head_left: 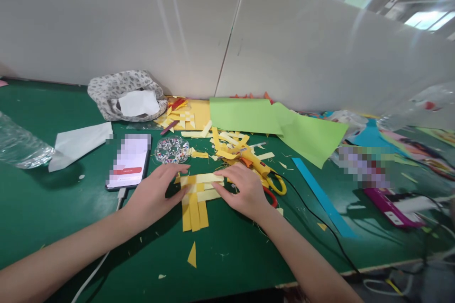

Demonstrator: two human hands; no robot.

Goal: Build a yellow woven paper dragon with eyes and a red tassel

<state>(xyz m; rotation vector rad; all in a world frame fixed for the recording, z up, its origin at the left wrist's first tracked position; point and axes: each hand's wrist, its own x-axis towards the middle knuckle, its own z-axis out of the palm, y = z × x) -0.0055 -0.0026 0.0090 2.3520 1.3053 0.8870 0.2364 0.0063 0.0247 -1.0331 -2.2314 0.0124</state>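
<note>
Flat on the green table lies a small weave of paper strips (194, 199), darker yellow strips running toward me and pale yellow ones crossing them. At its left edge is my left hand (152, 194), thumb and forefinger apart, with the thumb tip touching the paper. My right hand (245, 189) has its thumb and forefinger closed on the right ends of the pale strips. Just beyond the right hand lie a yellow glue gun (258, 163) and scissors with red and yellow handles (279, 184), partly hidden by that hand and paper scraps.
A phone (130, 161) on a white cable lies left, near a round clear case of small beads (172, 149). Green paper sheets (245, 114), a spotted cloth pouch (101, 94) and a blue strip (320, 194) lie around. The glue gun's black cord crosses the right side.
</note>
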